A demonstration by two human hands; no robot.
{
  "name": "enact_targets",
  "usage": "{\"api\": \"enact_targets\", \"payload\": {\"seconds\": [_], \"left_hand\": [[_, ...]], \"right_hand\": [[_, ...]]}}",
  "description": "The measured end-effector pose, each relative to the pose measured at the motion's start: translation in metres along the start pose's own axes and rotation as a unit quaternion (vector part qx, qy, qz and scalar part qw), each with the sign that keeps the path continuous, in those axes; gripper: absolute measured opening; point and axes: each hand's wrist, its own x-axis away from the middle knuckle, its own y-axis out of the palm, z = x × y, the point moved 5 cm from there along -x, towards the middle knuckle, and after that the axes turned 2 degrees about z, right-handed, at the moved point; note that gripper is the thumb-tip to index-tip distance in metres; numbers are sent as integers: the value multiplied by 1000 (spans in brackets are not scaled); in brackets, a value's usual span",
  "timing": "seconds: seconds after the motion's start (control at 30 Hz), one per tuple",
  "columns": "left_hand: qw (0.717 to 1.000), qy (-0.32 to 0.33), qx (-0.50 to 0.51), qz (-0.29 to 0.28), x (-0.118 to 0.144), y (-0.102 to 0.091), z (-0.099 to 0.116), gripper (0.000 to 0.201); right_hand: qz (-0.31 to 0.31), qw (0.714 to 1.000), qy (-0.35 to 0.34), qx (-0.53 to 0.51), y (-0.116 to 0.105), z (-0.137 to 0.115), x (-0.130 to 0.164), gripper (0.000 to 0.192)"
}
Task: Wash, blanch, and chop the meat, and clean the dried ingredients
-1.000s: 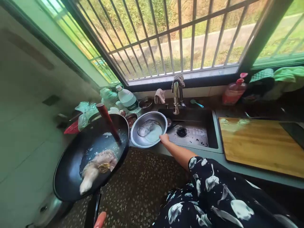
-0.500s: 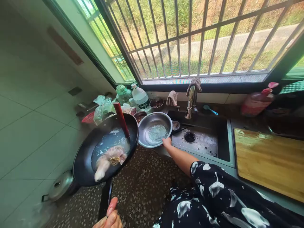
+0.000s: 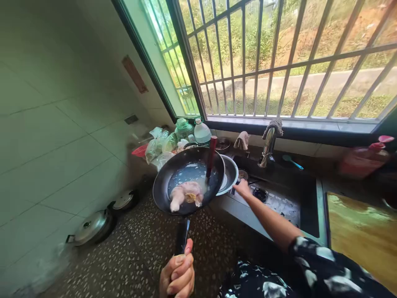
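My left hand [image 3: 177, 276] has its fingers wrapped tight round the long handle of the black round wok [image 3: 188, 180], held with a pale chicken piece [image 3: 186, 193] inside. At its 3 o'clock, my right hand [image 3: 242, 189] pinches the steel bowl [image 3: 230, 179] rim.

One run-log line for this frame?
left hand: grips wok handle | wok: held over metal bowl, holds chicken, liquid, red-handled utensil | right hand: on bowl rim by sink
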Motion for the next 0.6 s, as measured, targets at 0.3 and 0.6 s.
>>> {"api": "enact_targets", "payload": {"seconds": [0.3, 0.6], "left_hand": [[996, -84, 26, 26, 18, -2, -23, 12], [973, -218, 65, 33, 40, 6, -64, 12]], "right_hand": [[-182, 936, -289, 90, -46, -169, 114, 34], [-129, 880, -404, 215, -83, -142, 211, 13]]}}
